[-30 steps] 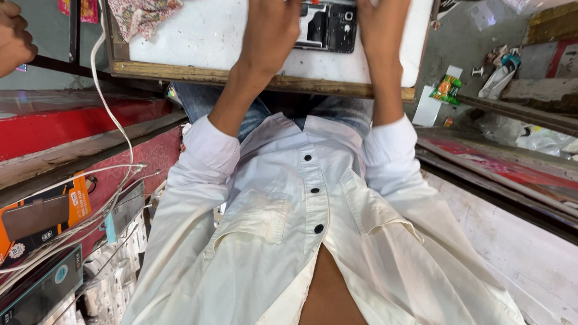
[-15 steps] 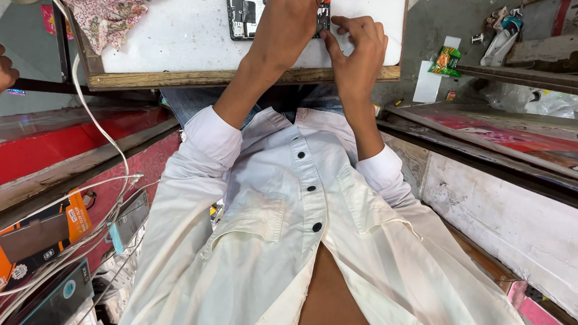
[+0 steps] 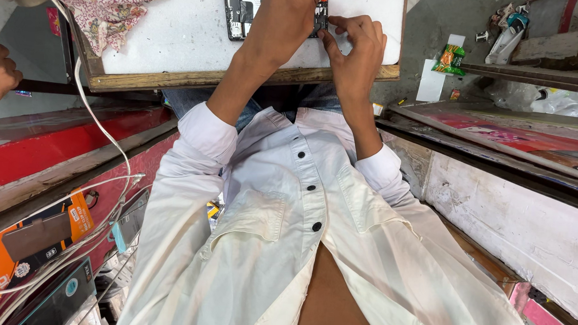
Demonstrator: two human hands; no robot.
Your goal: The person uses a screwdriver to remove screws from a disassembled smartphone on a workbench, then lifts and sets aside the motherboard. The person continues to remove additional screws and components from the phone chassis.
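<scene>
1. The left hand [image 3: 294, 13] is closed over the right part of an opened phone [image 3: 243, 11], pressing on it.
2. The right hand [image 3: 356, 45] pinches at the phone's right edge, fingertips curled in.
3. The phone lies flat on the white worktop [image 3: 177, 34], near its far edge.
4. A floral cloth [image 3: 107, 5] lies to the left; a white cable [image 3: 102, 128] hangs past the worktop's corner.

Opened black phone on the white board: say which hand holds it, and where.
Both hands meet at the opened black phone's right end; right hand fingers touch that edge. Actual grip cannot be told.
</scene>
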